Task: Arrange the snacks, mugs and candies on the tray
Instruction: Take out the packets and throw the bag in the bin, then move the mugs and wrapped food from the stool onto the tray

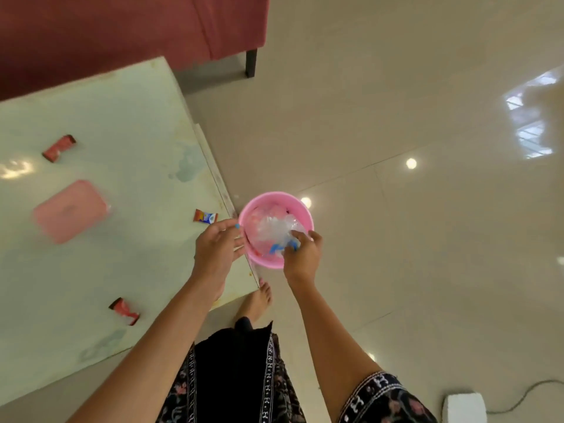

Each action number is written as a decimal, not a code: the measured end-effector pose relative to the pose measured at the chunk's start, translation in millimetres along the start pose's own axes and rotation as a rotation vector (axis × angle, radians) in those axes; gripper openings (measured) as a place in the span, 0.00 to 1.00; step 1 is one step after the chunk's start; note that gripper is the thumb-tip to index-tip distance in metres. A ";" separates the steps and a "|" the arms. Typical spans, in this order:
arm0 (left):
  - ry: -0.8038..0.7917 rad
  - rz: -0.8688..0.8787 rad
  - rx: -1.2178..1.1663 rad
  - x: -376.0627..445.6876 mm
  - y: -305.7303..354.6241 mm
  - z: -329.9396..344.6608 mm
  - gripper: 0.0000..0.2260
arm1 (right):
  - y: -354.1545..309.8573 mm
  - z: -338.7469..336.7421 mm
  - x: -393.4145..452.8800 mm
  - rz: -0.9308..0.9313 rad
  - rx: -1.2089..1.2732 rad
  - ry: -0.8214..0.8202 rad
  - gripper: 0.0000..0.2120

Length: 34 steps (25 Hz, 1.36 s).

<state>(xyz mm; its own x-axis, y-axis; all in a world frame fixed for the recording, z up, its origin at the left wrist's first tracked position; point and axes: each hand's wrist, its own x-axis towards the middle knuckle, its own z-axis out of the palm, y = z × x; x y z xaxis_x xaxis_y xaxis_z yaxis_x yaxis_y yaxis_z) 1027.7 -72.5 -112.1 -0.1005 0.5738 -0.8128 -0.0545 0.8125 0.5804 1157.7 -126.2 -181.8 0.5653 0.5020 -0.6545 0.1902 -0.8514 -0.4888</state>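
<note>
Pink bowl just off the table's right edge, close to its near corner. Left grip against bowl's left wall, fingers fairly straight, apart. Right grip inside bowl, clamped on clear plastic wrap. On table: orange-blue snack pack by right edge, pink lidded box mid-table, far red pack, near red pack.

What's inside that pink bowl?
The pink bowl holds crumpled clear plastic with blue print, pinched by the right hand. Something reddish shows underneath, but the plastic covers what it is.
</note>
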 end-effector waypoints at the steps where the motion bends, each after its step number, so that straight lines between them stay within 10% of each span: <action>1: 0.001 0.023 0.001 4.8 -1.5 3.0 0.06 | 2.6 4.8 13.1 -0.013 -0.061 -0.030 0.19; 9: 0.051 0.067 -0.003 26.0 -1.5 5.6 0.05 | 11.0 24.9 81.4 0.182 -0.257 -0.641 0.41; 19: 0.108 0.058 -0.014 -3.4 21.4 -13.4 0.08 | -58.4 -12.7 29.9 0.068 0.061 -0.302 0.15; 34: 0.435 0.240 -0.180 -135.5 86.5 -170.4 0.19 | -192.8 -4.3 -216.3 -0.505 0.161 -0.273 0.13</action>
<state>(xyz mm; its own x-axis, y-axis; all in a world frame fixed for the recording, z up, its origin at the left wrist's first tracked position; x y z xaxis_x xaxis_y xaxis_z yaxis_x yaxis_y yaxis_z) 867.3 -97.5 56.8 -0.5317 0.6152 -0.5821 -0.1451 0.6110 0.7782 1002.3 -71.3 56.4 0.2055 0.8779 -0.4324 0.2455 -0.4740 -0.8456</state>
